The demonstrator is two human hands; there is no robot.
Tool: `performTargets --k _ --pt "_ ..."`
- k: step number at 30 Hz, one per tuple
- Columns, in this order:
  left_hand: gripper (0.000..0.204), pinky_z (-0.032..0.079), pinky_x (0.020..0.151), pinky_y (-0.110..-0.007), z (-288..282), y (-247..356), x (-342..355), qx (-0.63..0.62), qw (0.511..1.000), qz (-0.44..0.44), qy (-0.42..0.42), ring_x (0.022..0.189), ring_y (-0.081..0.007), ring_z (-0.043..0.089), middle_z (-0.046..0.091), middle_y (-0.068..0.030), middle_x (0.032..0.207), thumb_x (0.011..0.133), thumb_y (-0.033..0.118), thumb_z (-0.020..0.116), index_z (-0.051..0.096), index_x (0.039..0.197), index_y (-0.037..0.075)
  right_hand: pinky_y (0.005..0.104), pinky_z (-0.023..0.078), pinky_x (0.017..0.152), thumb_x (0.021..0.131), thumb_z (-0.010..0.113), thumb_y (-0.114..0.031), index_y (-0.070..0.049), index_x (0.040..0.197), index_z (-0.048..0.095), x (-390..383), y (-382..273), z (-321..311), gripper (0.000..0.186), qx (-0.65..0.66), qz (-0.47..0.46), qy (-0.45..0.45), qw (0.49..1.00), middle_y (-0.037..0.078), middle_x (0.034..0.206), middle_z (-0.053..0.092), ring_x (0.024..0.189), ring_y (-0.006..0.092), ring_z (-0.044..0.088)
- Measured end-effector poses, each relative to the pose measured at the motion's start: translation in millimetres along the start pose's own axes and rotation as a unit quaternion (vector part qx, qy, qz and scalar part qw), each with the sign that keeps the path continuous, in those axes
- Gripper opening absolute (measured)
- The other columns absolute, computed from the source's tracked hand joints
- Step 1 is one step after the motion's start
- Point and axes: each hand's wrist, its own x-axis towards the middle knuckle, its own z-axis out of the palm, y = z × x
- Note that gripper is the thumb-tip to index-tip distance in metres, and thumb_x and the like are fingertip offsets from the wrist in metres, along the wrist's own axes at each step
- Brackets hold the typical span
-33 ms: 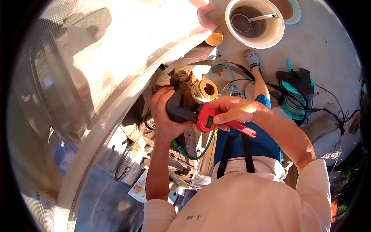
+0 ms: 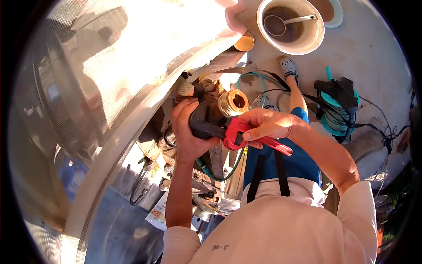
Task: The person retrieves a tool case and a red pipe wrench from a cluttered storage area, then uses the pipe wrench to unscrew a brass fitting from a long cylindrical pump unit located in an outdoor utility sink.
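A red pipe wrench (image 2: 234, 134) with a dark jaw end (image 2: 203, 122) is in both my hands, at the middle of the view. My right hand (image 2: 266, 125) closes on its red body, and the handle sticks out below my fingers. Around the dark jaw end wraps my left hand (image 2: 182, 127), thumb beneath. Right above the wrench, a threaded brass fitting (image 2: 233, 103) points its open end up and to the right. The jaw lies against or around the pipe behind the fitting; exact contact is hidden.
White netting (image 2: 118, 105) hangs along the left. At the back stands a white bucket (image 2: 292, 47) with a ladle (image 2: 274, 25) in murky liquid. A teal hose reel (image 2: 336, 108) with cords sits to the right. Teal hose (image 2: 226, 176) and clutter lie below the wrench.
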Motion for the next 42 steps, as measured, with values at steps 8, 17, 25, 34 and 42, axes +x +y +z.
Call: performTargets --k 8,17,25,34,42 --pt "0.072 0.039 0.099 -0.043 -7.1 -4.3 -0.1 -0.077 0.996 -0.009 -0.031 0.115 -0.0336 0.049 0.049 -0.0174 0.124 0.064 0.029 0.074 0.049 0.127 0.004 0.0224 0.037 0.051 0.093 0.065 -0.023 -0.001 0.102 0.058 2.3 -4.7 -6.1 0.025 -0.002 -0.010 -0.049 0.999 0.000 0.070 0.054 0.059 0.0068 0.049" --pt "0.063 0.037 0.099 -0.039 -0.5 4.7 -0.3 -0.067 0.995 -0.078 0.004 0.112 -0.0287 0.048 0.046 -0.0164 0.121 0.098 0.054 0.037 0.055 0.122 -0.001 0.0212 0.034 0.048 0.088 0.070 -0.024 -0.002 0.095 0.059 8.1 3.0 -7.0 0.025 0.007 -0.020 -0.057 0.998 -0.001 0.063 0.051 0.054 0.0061 0.047" --pt "0.060 0.035 0.103 -0.040 -0.9 6.2 0.4 -0.049 0.995 -0.081 -0.008 0.120 -0.0285 0.045 0.043 -0.0170 0.129 0.100 0.047 0.029 0.053 0.124 -0.003 0.0213 0.036 0.048 0.085 0.075 -0.029 -0.003 0.094 0.061 10.6 4.2 -2.9 0.031 0.002 -0.030 -0.041 0.999 -0.002 0.065 0.054 0.053 0.0055 0.049" --pt "0.058 0.036 0.101 -0.040 1.3 4.5 0.4 -0.033 0.997 -0.065 0.000 0.117 -0.0294 0.047 0.044 -0.0182 0.127 0.100 0.045 0.029 0.053 0.123 -0.003 0.0206 0.031 0.043 0.084 0.076 -0.034 -0.005 0.095 0.062 16.0 11.2 -4.9 0.034 0.032 -0.011 -0.059 0.998 -0.002 0.067 0.055 0.049 0.0043 0.045" --pt "0.059 0.037 0.100 -0.040 1.1 4.9 -0.1 -0.025 0.998 -0.063 0.002 0.115 -0.0295 0.047 0.045 -0.0185 0.126 0.100 0.045 0.029 0.054 0.122 -0.003 0.0199 0.030 0.042 0.082 0.078 -0.033 -0.005 0.095 0.064 13.9 -5.5 7.4 0.034 -0.004 0.006 -0.037 0.999 -0.002 0.071 0.058 0.049 0.0038 0.043"
